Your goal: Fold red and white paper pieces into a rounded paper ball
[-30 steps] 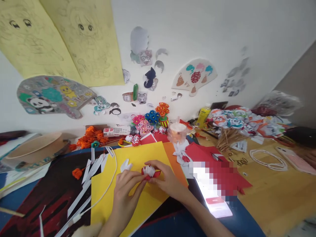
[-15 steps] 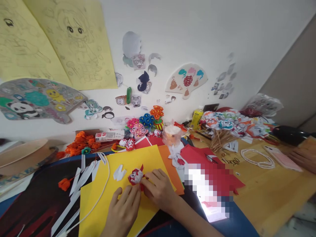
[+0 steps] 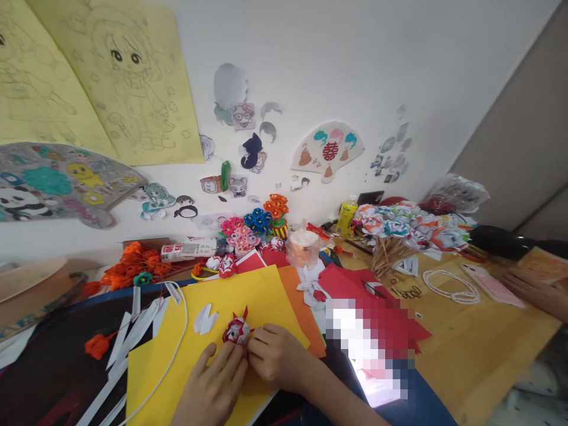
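A small red-and-white folded paper flower [image 3: 236,330], with pointed red tips sticking up, is held just above yellow paper sheets [image 3: 177,340]. My left hand [image 3: 217,378] grips it from below and the left, fingers bent against its near side. My right hand [image 3: 273,355] pinches at its right edge with thumb and fingertips. The flower's underside is hidden behind my fingers. Two small white paper petals [image 3: 205,320] lie on the yellow sheet to the left of it.
White paper strips [image 3: 128,337] and an orange flower [image 3: 97,345] lie left, with a white cord [image 3: 181,331] across the yellow sheets. Red paper [image 3: 355,287] and a glowing phone [image 3: 368,355] lie right. Behind stand a cup [image 3: 303,247] and paper flowers [image 3: 399,222]. Another person's hand [image 3: 535,293] rests far right.
The flower has turned between my fingers, so its red tips now point up and more red shows. My right hand has shifted slightly down. The whole view has moved a little.
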